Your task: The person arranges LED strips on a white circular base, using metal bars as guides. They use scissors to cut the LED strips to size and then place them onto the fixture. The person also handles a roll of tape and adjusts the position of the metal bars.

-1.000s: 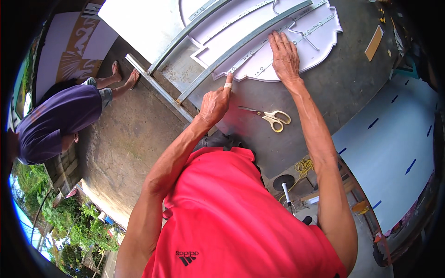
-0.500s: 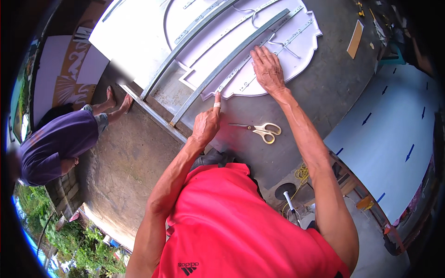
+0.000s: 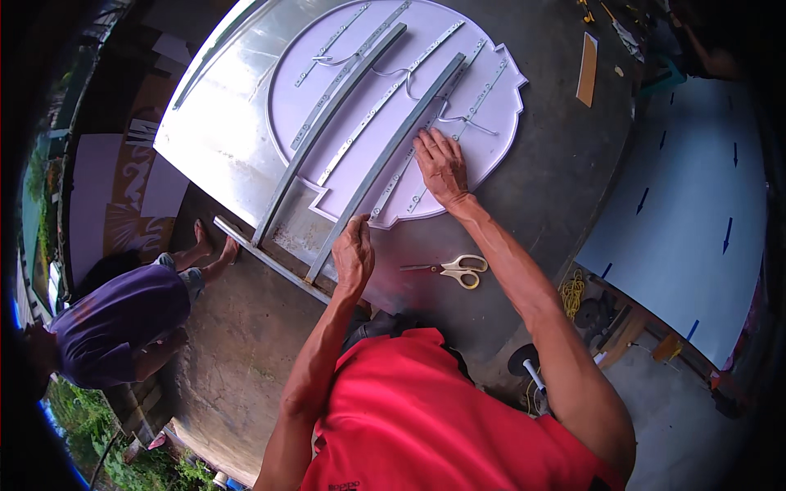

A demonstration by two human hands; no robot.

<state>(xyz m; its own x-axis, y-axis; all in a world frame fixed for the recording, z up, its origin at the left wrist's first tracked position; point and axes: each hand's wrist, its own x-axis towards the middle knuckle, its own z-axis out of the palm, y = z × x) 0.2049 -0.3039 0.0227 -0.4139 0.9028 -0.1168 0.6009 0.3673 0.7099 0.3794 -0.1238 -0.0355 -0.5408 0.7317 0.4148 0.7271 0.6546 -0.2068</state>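
A pale lilac, rounded sign panel [image 3: 327, 78] with a raised rim lies on the worktable. Strips of small LED modules [image 3: 385, 106] run across it, with loose wires looping between them. Two grey metal bars [image 3: 401, 139] lie over the panel and reach a cross rail at the near left. My left hand [image 3: 354, 255] is closed at the near part of the right-hand bar, beside the panel's edge; its fingertips are partly hidden. My right hand [image 3: 442, 168] rests with fingers stretched out on the panel, by an LED strip. Scissors with cream handles [image 3: 463, 270] lie nearer me.
A shiny metal sheet [image 3: 221, 106] lies at the far left of the worktable. A person in a purple shirt [image 3: 123, 323] is at the left. To the right stands a light-blue board [image 3: 679, 213] with dark arrow marks. A narrow tan strip [image 3: 587, 69] lies far right.
The view has shifted, showing more of the panel's far side. My left hand has gone from a pointing finger at an LED strip's end to closed fingers at the bar. My right hand stays on the panel.
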